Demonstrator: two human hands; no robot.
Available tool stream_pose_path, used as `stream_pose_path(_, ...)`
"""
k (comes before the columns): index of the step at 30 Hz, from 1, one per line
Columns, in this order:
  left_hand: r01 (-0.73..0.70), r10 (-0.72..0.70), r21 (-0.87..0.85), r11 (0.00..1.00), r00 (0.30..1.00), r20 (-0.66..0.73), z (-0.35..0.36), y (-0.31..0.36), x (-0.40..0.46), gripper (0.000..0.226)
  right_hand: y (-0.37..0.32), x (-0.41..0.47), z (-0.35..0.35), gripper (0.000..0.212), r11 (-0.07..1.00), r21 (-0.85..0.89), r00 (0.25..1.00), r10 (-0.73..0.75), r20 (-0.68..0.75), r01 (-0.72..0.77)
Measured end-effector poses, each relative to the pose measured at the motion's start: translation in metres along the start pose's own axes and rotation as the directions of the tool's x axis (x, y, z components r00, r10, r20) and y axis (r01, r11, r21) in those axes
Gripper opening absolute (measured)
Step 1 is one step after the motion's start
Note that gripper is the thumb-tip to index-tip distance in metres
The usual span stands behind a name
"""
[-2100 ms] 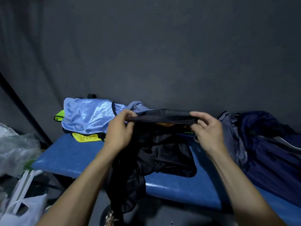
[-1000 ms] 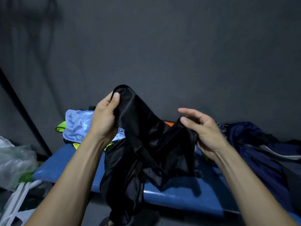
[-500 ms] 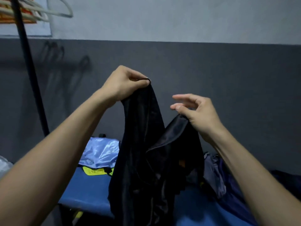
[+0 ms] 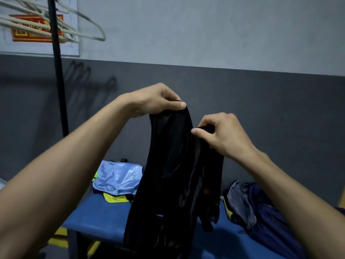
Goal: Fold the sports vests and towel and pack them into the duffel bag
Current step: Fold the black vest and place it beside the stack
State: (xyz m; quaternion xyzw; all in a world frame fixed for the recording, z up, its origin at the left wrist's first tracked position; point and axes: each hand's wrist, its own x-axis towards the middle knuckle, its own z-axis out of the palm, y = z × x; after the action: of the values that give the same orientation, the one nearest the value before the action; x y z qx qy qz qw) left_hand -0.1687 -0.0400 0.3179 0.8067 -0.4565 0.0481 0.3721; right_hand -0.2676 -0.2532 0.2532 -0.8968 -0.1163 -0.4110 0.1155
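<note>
You hold a shiny black satin-like sports vest (image 4: pixel 173 174) up in the air in front of the grey wall, above the blue padded bench (image 4: pixel 104 215). Your left hand (image 4: pixel 155 101) pinches one top edge between thumb and curled fingers; your right hand (image 4: pixel 222 135), slightly lower and close beside it, pinches a second top edge the same way. Which parts of the vest these are, strap or hem, cannot be told, because the cloth hangs bunched in long vertical folds down past the bench's front edge.

The fabric looks thin, light and limp, with a glossy face that will probably slide on itself and slip out of a loose pinch. It has no stiffness, so it will take whatever shape your grip gives it. Hold it at the two shoulder straps or the two upper corners, hands apart, so that it hangs flat; then lay it on the bench to fold it.

On the bench behind it lies a crumpled light blue glossy vest (image 4: pixel 117 176) over a neon yellow vest (image 4: pixel 115 199). To the right sits the dark navy duffel bag (image 4: pixel 265 212), slumped and apparently open, near enough to reach.
</note>
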Motion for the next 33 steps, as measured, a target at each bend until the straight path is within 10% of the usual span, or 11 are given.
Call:
stream_pose_path(5, -0.089, 0.09, -0.014, 0.996, 0.994, 0.064, 0.003, -0.005, -0.011, 0.02, -0.011, -0.003, -0.005, 0.012, 0.988, 0.151, 0.997, -0.035, -0.069, 0.045)
stream_pose_path(11, -0.161, 0.165, 0.131, 0.978, 0.986, -0.024, 0.007, 0.013, -0.012, 0.02, -0.035, -0.007, -0.01, 0.019, 0.9, -0.047, 0.9, -0.435, -0.037, 0.433)
stream_pose_path(17, -0.15, 0.151, -0.007, 0.989, 0.988, 0.041, 0.003, 0.026, -0.016, 0.03, -0.029, -0.01, -0.018, 0.031, 0.865, -0.339, 0.929, -0.346, 0.131, 0.37)
stream_pose_path(33, -0.147, 0.148, 0.23, 0.962, 0.989, 0.011, 0.048, 0.05, -0.018, 0.032, 0.017, -0.006, -0.055, 0.025, 0.975, -0.044, 0.975, -0.22, -0.022, 0.219)
